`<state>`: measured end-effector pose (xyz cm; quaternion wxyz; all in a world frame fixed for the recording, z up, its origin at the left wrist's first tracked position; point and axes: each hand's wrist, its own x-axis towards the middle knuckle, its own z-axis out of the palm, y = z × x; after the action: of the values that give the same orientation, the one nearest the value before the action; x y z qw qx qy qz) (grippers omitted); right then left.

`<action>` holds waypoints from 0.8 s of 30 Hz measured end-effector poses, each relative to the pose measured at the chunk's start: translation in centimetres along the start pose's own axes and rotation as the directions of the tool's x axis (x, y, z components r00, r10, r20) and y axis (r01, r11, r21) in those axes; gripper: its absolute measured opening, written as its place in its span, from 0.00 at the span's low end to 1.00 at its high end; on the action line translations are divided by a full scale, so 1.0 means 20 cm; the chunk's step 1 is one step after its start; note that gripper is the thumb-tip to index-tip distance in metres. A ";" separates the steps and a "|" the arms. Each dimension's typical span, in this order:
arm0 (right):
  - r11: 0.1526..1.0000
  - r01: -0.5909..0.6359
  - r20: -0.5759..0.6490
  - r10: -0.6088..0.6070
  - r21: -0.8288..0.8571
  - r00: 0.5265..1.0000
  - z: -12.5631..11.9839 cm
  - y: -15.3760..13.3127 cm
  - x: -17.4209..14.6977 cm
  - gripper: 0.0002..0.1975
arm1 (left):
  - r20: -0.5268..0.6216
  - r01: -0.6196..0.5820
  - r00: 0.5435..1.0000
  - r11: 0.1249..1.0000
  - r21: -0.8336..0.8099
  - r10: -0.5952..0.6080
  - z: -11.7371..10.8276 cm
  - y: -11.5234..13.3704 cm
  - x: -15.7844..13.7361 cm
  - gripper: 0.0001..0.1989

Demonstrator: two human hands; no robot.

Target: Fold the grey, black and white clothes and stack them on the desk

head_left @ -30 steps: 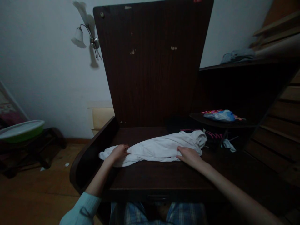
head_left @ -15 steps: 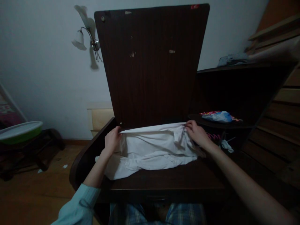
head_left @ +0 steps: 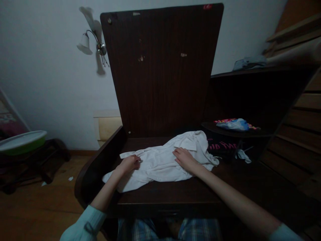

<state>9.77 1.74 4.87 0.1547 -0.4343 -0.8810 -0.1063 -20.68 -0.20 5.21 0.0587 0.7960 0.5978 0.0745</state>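
Observation:
A creased white cloth garment lies spread on the dark wooden desktop, with a flap of fabric and a thin tie toward its right end. My left hand rests on the garment's left part, its fingers loosely bent over the fabric. On the right part, just below the flap, lies my right hand with its fingers stretched out flat. Neither hand lifts the cloth. The fabric under both palms is hidden.
Behind the desktop rises a tall dark panel. A curved side board borders it on the left. To the right, a shelf holds a plastic bag. A green basin stands on a stool at far left.
Both hands have let go of the garment's raised far edge and come down onto it, the right one moving inward. The cloth now lies flatter, its right end spread toward the back.

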 end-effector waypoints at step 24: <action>0.103 0.225 -0.239 0.145 0.969 0.960 -0.50 -0.32 0.51 0.06 | -0.484 -0.347 0.867 0.843 -0.412 0.120 -0.31 0.34 0.07 0.26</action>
<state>0.66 2.23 17.56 0.5225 -0.1746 -0.7044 0.4476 -15.10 -0.69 12.62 0.1101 0.7858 0.4527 0.4067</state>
